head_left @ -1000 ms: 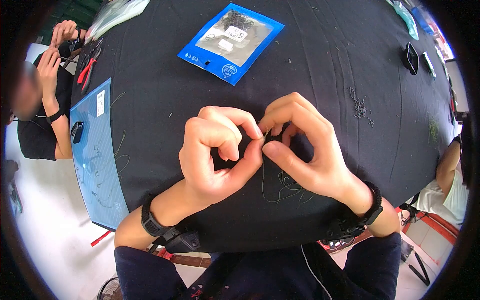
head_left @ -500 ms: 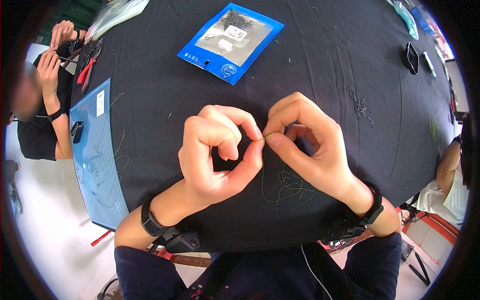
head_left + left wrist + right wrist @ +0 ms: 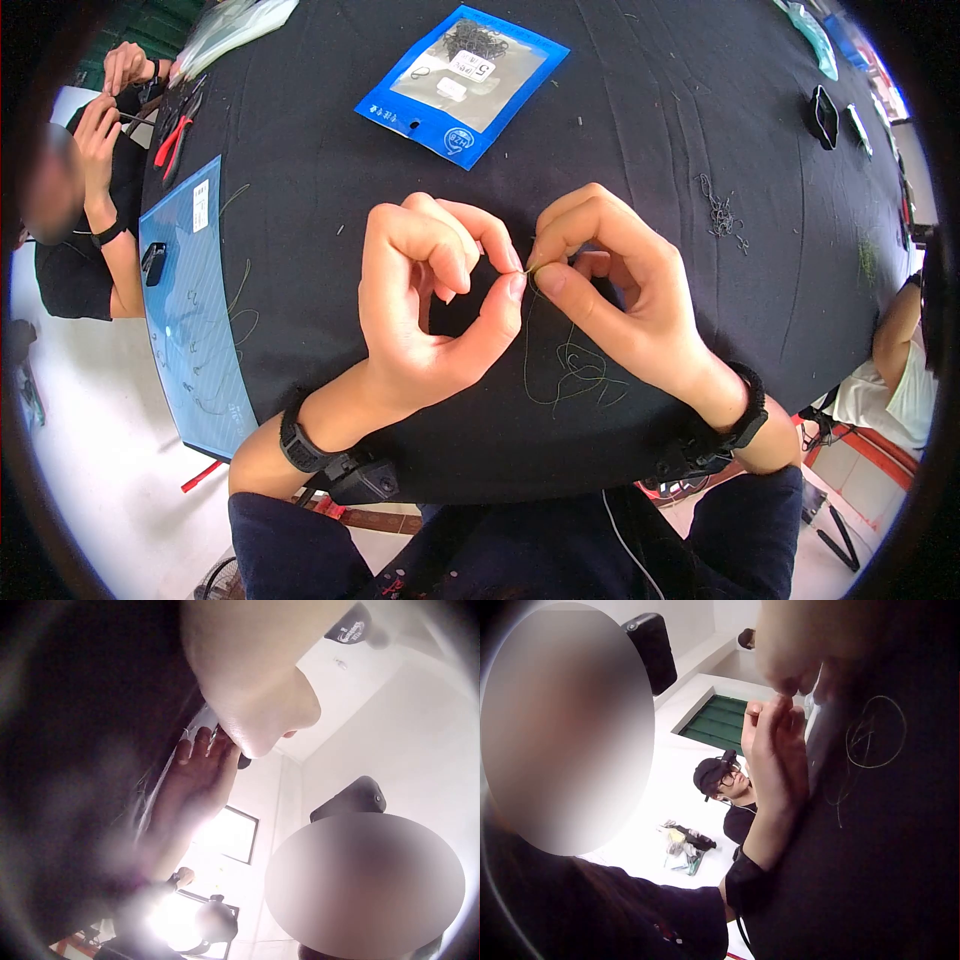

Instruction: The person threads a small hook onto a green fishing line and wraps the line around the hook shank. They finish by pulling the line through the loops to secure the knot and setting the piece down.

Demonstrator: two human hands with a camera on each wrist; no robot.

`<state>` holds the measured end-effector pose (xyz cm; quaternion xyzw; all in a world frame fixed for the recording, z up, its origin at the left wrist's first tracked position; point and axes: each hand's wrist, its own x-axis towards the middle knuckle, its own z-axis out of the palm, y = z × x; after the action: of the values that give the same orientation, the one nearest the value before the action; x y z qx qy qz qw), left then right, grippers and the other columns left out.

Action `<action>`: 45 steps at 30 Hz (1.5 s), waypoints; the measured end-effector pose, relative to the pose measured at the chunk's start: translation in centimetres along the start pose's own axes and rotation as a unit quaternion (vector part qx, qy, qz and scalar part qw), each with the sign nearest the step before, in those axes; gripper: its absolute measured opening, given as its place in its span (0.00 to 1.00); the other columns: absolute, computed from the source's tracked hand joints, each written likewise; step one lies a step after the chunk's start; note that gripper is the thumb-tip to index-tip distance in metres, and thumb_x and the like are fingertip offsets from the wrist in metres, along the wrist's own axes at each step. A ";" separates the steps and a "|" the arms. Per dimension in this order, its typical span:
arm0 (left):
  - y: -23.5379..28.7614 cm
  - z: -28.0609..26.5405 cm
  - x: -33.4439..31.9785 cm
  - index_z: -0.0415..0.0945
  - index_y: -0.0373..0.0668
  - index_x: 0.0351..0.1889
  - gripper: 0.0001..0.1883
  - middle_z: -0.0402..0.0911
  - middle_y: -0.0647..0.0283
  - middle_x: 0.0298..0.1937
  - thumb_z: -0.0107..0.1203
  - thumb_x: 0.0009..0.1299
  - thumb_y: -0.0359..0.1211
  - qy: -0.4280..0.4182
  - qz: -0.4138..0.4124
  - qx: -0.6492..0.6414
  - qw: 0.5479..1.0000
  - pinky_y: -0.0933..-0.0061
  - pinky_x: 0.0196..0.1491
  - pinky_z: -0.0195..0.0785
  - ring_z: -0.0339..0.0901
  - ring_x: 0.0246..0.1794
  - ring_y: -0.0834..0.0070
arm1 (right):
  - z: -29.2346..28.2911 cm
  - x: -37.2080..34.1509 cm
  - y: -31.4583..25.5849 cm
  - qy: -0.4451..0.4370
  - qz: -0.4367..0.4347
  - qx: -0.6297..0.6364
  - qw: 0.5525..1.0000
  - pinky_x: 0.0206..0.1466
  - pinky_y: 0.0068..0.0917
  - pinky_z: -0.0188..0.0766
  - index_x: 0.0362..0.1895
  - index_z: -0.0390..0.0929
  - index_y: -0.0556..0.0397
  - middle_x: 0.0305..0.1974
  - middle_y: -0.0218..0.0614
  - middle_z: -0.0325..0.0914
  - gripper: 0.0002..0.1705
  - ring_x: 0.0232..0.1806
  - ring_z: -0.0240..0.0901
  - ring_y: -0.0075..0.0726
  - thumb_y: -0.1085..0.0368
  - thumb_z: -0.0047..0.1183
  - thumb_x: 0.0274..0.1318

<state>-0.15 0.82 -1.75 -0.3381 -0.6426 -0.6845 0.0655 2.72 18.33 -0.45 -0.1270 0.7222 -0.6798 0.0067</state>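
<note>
In the head view, my left hand (image 3: 420, 290) and right hand (image 3: 630, 280) meet fingertip to fingertip above the black cloth. Left thumb and index finger pinch a thin green fishing line (image 3: 526, 350) at its upper end. Right thumb and index finger pinch the same line just beside them, leaving a tiny gap between the two hands. From there the line drops to loose loops on the cloth, also visible as a pale loop (image 3: 847, 739) in the right wrist view. Whether a hook sits between the left fingertips, I cannot tell.
Ahead lies a blue-edged bag (image 3: 470, 140) of dark hooks. At left is a blue board (image 3: 190, 260) bearing hooks and line, with red-handled pliers (image 3: 173, 145) beyond. A pile of dark hooks (image 3: 720, 213) lies right. Another person (image 3: 100, 150) sits at the left.
My right thumb and index finger have come together on the line, and the right hand sits slightly farther right. The left hand's fingers have shifted slightly upward.
</note>
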 end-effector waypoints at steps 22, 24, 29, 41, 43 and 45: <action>0.1 0.2 0.2 0.60 0.42 0.34 0.20 0.67 0.64 0.31 0.59 0.54 0.14 -0.003 0.036 0.042 0.998 0.81 0.35 0.65 0.75 0.34 0.73 | 0.0 -0.1 0.3 0.022 -0.004 0.021 1.000 0.26 0.15 0.67 0.33 0.73 0.57 0.29 0.30 0.73 0.06 0.29 0.70 0.17 0.78 0.54 0.48; 0.0 0.3 0.2 0.60 0.42 0.34 0.20 0.67 0.64 0.31 0.59 0.54 0.14 -0.004 0.042 0.043 0.998 0.81 0.35 0.65 0.76 0.35 0.73 | -0.1 -0.2 0.2 0.011 -0.004 0.005 1.000 0.26 0.15 0.67 0.32 0.73 0.57 0.29 0.30 0.73 0.06 0.29 0.70 0.17 0.78 0.54 0.48; 0.2 0.0 0.2 0.57 0.45 0.38 0.24 0.62 0.64 0.31 0.56 0.55 0.11 -0.047 0.027 0.087 0.995 0.77 0.36 0.66 0.73 0.32 0.71 | -0.1 -0.1 0.2 0.018 -0.010 -0.015 1.000 0.25 0.16 0.66 0.31 0.73 0.57 0.28 0.29 0.73 0.06 0.27 0.70 0.18 0.78 0.54 0.47; -0.1 0.3 0.0 0.58 0.43 0.31 0.22 0.65 0.65 0.28 0.60 0.54 0.12 0.010 0.026 0.063 0.998 0.81 0.32 0.64 0.78 0.34 0.72 | -0.3 0.1 0.2 0.059 -0.021 -0.050 0.997 0.21 0.14 0.62 0.29 0.73 0.55 0.26 0.28 0.72 0.07 0.25 0.69 0.16 0.78 0.56 0.46; -0.2 0.3 -0.1 0.59 0.42 0.32 0.21 0.65 0.64 0.28 0.60 0.54 0.13 0.010 0.033 0.059 0.998 0.79 0.33 0.66 0.77 0.35 0.71 | -0.3 0.1 0.1 0.068 -0.001 -0.027 0.997 0.21 0.14 0.61 0.29 0.73 0.55 0.26 0.28 0.72 0.06 0.25 0.69 0.15 0.77 0.56 0.46; 0.0 0.2 0.0 0.58 0.43 0.34 0.21 0.66 0.63 0.30 0.59 0.54 0.13 -0.002 0.034 0.073 0.997 0.75 0.37 0.67 0.75 0.36 0.70 | -0.3 0.1 0.2 0.068 0.005 -0.035 0.997 0.21 0.13 0.60 0.29 0.73 0.55 0.25 0.27 0.72 0.06 0.25 0.69 0.14 0.77 0.56 0.46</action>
<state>-0.10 1.03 -1.79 -0.3550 -0.6794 -0.6323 0.1118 2.55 18.62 -0.58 -0.0775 0.7449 -0.6612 -0.0434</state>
